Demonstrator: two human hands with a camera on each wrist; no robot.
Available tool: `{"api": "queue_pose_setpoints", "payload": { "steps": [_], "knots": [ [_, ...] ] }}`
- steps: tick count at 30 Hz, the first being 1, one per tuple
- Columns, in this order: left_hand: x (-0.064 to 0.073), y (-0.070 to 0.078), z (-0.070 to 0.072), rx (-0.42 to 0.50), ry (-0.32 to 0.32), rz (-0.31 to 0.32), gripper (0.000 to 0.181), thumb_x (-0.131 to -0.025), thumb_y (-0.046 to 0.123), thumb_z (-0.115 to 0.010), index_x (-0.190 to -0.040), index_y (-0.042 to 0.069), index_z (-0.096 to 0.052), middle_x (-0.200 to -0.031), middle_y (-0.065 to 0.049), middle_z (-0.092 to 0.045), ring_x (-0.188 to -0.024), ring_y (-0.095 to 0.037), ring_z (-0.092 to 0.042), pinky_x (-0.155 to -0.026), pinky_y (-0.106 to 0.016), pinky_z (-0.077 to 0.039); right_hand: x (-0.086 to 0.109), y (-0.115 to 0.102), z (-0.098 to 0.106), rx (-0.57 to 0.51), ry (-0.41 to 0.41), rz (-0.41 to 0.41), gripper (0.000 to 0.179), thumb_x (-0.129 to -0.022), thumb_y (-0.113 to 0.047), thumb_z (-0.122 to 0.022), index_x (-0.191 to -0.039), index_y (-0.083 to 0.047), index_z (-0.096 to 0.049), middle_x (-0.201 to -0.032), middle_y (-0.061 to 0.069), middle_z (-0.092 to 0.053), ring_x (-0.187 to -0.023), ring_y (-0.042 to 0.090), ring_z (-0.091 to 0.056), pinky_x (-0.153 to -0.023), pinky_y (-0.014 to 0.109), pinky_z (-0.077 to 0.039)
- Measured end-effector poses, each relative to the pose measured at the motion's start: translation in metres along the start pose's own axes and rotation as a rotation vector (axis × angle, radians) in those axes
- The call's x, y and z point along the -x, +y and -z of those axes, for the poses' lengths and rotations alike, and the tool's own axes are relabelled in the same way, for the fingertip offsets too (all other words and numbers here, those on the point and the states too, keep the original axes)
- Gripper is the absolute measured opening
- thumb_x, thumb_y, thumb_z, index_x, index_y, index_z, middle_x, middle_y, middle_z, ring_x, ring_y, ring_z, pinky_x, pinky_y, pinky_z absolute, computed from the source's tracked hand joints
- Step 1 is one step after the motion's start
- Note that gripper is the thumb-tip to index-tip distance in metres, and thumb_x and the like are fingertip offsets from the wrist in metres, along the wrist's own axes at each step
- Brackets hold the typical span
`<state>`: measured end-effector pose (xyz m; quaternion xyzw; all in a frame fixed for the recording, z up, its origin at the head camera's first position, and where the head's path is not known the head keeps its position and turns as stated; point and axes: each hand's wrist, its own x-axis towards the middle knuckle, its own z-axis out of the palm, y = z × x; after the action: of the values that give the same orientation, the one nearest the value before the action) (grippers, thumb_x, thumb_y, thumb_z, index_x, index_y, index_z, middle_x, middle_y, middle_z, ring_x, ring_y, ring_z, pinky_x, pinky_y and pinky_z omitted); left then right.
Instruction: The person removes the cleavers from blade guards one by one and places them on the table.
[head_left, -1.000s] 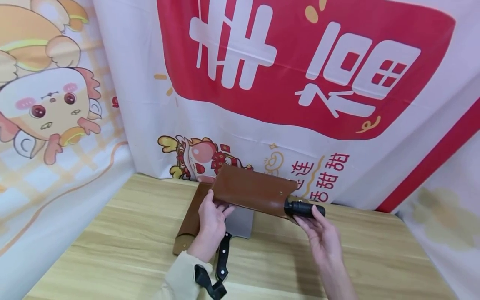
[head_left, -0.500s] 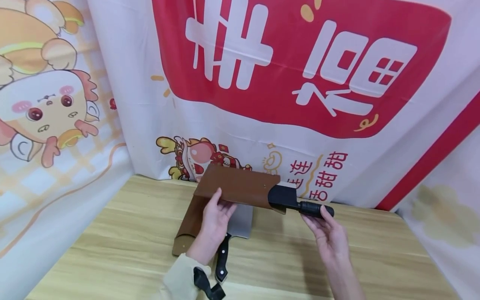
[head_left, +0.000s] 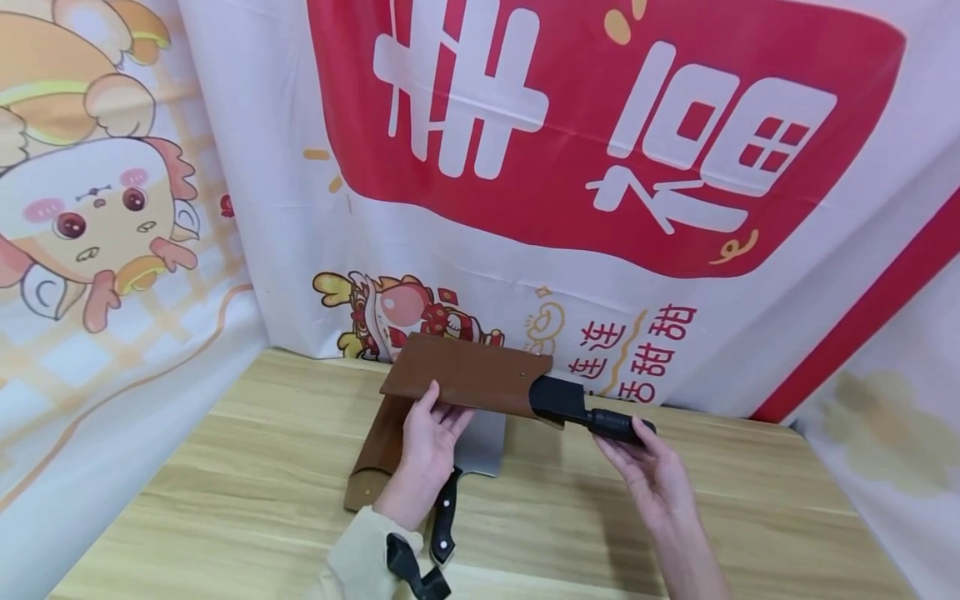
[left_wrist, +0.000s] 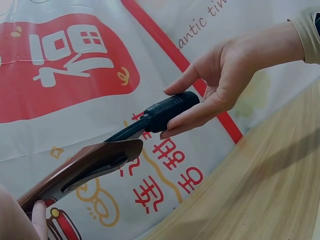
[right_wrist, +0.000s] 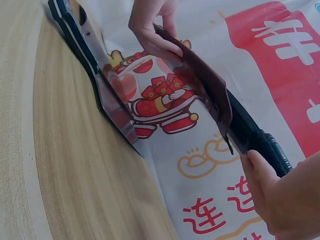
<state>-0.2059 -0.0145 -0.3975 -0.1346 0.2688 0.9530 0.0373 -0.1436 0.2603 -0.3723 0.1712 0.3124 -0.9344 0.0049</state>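
A brown leather sheath [head_left: 468,372] is held above the table, with a cleaver [head_left: 558,402] partly inside it. The cleaver's black neck and ridged round handle [head_left: 621,426] stick out to the right, while most of its blade is hidden. My left hand [head_left: 429,446] pinches the sheath's lower edge, thumb in front and fingers behind. At the other end, my right hand [head_left: 660,479] holds the handle between thumb and fingertips. Beneath the left hand lies a second cleaver [head_left: 482,442] with a riveted black handle, overlapped by the left wrist. Another brown sheath [head_left: 378,454] lies beside it.
The pale wooden table [head_left: 750,517] ends at a printed cloth backdrop [head_left: 570,225] with large red and white lettering. Side cloths [head_left: 112,350] hang at the left and right. A black strap [head_left: 416,567] dangles from the left sleeve.
The cleaver has slid partly out of its sheath, baring its black neck. The sheath and left hand have parted leftward from the handle; lately both hands have shifted slightly left and down.
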Motion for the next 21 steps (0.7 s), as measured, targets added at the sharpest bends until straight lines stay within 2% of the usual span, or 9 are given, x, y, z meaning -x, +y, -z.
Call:
{"api": "queue_pose_setpoints", "payload": {
  "steps": [5,11,18,21],
  "knots": [
    [0.001,0.002,0.0,0.004,0.02,-0.005,0.057,-0.112,0.027,-0.045,-0.158,0.004,-0.02,-0.155,-0.024,-0.034,-0.142,-0.037,-0.038,-0.115,-0.044,-0.038,-0.002,0.0,0.003,0.007,0.0,-0.038,0.045,-0.107,-0.014,-0.054,-0.145,-0.009,-0.031,-0.108,0.027,-0.065,-0.102,0.036,-0.072,-0.11,0.045,-0.045],
    [0.001,0.009,0.0,0.011,0.025,-0.002,0.058,-0.112,0.026,-0.046,-0.16,0.006,-0.019,-0.157,-0.022,-0.035,-0.141,-0.035,-0.04,-0.113,-0.041,-0.041,-0.002,-0.002,0.0,0.049,-0.042,-0.054,0.057,-0.109,-0.011,-0.05,-0.156,-0.007,-0.017,-0.11,0.027,-0.066,-0.105,0.035,-0.071,-0.112,0.044,-0.043],
    [0.002,0.012,-0.003,0.019,0.0,0.022,0.064,-0.111,0.026,-0.047,-0.162,0.006,-0.015,-0.16,-0.022,-0.031,-0.145,-0.035,-0.037,-0.117,-0.043,-0.037,0.002,-0.006,-0.004,0.049,-0.024,-0.016,0.039,-0.108,-0.009,-0.052,-0.141,-0.006,-0.033,-0.105,0.025,-0.07,-0.102,0.033,-0.073,-0.109,0.046,-0.045],
    [0.002,0.011,-0.005,0.018,0.004,0.029,0.064,-0.111,0.027,-0.047,-0.162,0.004,-0.015,-0.161,-0.024,-0.031,-0.145,-0.036,-0.036,-0.118,-0.044,-0.036,0.003,-0.008,-0.002,0.035,-0.013,-0.014,0.036,-0.107,-0.008,-0.052,-0.139,-0.006,-0.034,-0.104,0.024,-0.071,-0.101,0.033,-0.073,-0.108,0.046,-0.045]
  ]
}}
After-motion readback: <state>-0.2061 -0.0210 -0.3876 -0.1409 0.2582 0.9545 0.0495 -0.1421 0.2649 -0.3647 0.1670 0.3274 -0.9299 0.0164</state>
